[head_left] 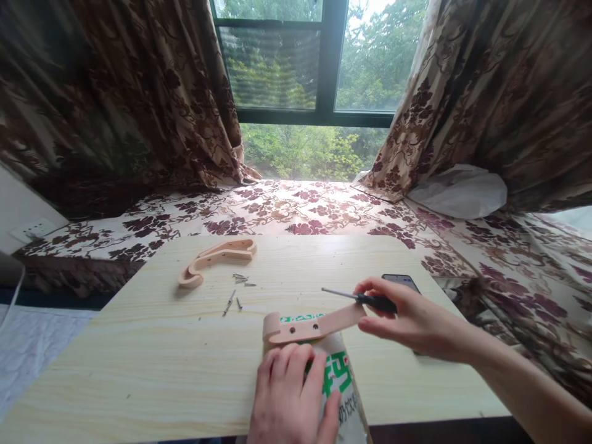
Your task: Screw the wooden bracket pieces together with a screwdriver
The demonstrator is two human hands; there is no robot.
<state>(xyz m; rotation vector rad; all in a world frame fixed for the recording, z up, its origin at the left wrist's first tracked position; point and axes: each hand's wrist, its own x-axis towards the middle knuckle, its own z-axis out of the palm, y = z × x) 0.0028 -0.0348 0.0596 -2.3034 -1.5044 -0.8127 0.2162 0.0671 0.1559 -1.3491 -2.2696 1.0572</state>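
Observation:
My right hand (402, 314) grips the dark handle of a screwdriver (340, 293), its thin metal shaft pointing left above the table. The same hand's thumb is by the right end of a pale wooden curved hook (333, 320), which has two dark holes in its face. The hook lies across the top of a white carton with green print (340, 373). My left hand (289, 394) rests on the carton, fingers bent and partly spread, fingertips near the hook's lower edge. Something dark shows between two fingers, too small to name.
A second wooden hook (217, 259) lies at the table's back left. Several screws (239, 302) are scattered in front of it. A phone (401, 282) lies partly behind my right hand. Beyond the wooden table (152, 351) are a flower-patterned ledge (296, 209) and a white plastic bag (462, 191).

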